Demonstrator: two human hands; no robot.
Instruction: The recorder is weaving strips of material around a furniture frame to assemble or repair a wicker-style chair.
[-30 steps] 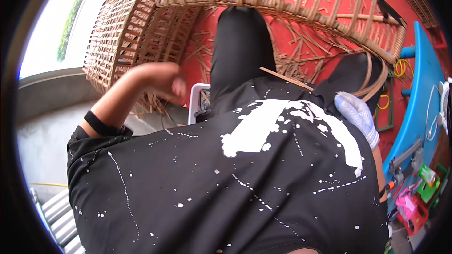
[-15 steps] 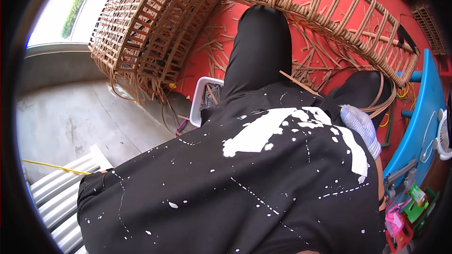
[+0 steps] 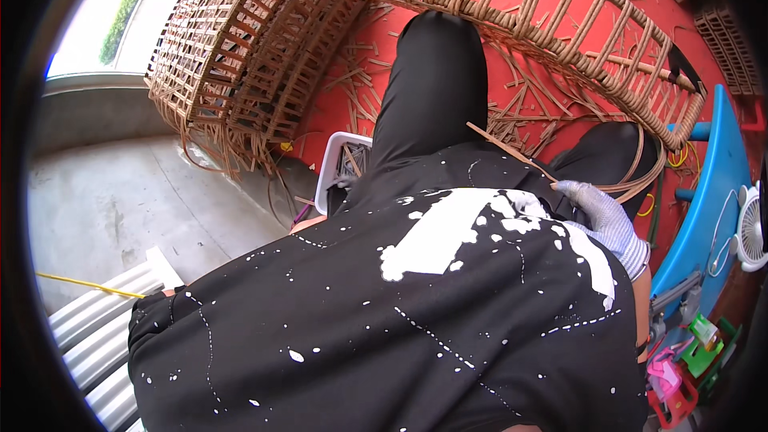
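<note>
Our gloved right hand [image 3: 596, 210] has turned, fingertips now pinching the cane strand [image 3: 504, 146], which juts ahead-left of it. Our left hand, raised a second ago, is hidden; we cannot tell its grip, so only the right visibly works, the woven frame [image 3: 552, 42] beyond it.
</note>
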